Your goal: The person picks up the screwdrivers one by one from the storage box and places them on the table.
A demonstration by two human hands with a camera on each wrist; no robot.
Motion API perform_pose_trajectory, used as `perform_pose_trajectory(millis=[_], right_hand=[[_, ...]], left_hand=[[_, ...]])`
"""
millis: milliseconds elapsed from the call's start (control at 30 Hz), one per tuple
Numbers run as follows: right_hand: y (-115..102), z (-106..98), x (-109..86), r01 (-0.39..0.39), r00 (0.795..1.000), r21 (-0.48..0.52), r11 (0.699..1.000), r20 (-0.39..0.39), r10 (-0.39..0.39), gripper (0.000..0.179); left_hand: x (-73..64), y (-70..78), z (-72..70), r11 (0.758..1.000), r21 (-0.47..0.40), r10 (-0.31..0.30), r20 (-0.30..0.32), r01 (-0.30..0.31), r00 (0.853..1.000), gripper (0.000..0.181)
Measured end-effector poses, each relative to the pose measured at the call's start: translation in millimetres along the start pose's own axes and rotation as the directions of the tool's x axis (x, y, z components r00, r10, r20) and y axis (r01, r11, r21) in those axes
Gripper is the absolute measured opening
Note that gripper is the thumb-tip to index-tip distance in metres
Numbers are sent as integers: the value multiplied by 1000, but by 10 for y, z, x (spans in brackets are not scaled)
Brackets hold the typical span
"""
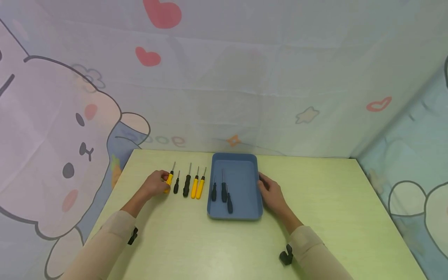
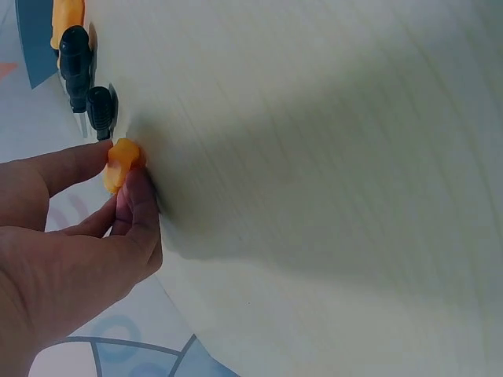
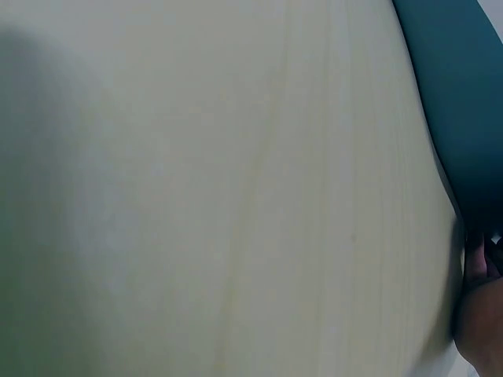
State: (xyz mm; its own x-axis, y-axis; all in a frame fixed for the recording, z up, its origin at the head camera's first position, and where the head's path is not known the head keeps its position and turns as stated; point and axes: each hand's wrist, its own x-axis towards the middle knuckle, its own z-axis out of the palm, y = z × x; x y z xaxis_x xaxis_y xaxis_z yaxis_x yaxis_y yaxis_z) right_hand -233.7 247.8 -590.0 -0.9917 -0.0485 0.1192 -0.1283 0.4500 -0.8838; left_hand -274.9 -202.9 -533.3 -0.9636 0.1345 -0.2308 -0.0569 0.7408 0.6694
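At the left end of a row of screwdrivers, my left hand (image 1: 156,184) pinches a yellow-handled screwdriver (image 1: 169,179) between thumb and fingers, its shaft pointing away from me. The left wrist view shows the yellow handle (image 2: 122,163) end-on in the fingertips. Beside it lies a small black screwdriver (image 1: 176,186), then a larger black screwdriver (image 1: 187,184) and two yellow screwdrivers (image 1: 195,187). My right hand (image 1: 273,193) holds the right side of a blue tray (image 1: 246,190), thumb at the rim; its other fingers are mostly hidden. Three dark screwdrivers (image 1: 224,190) lie in the tray's left half.
Everything lies on a pale yellow-green table (image 1: 217,249). A printed cloth (image 1: 266,97) with hearts and cartoon animals hangs behind the table's back edge and along both sides. The tray stands near the back edge, just right of the screwdriver row.
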Motion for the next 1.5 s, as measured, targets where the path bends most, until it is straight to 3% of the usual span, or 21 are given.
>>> perform_pose_trajectory(millis=[433, 1167, 1500], right_hand=[[-12, 11, 4, 14, 1000, 6, 1000, 1, -14, 47], [13, -4, 1, 3, 1000, -9, 1000, -10, -3, 48], [-4, -5, 4, 5, 1000, 9, 1000, -6, -4, 47]], left_hand=[[-44, -2, -26, 1000, -1, 14, 34, -14, 999, 64], [-61, -5, -35, 1000, -21, 1, 6, -1, 1000, 63], [-71, 1, -85, 997, -67, 34, -3, -34, 999, 65]])
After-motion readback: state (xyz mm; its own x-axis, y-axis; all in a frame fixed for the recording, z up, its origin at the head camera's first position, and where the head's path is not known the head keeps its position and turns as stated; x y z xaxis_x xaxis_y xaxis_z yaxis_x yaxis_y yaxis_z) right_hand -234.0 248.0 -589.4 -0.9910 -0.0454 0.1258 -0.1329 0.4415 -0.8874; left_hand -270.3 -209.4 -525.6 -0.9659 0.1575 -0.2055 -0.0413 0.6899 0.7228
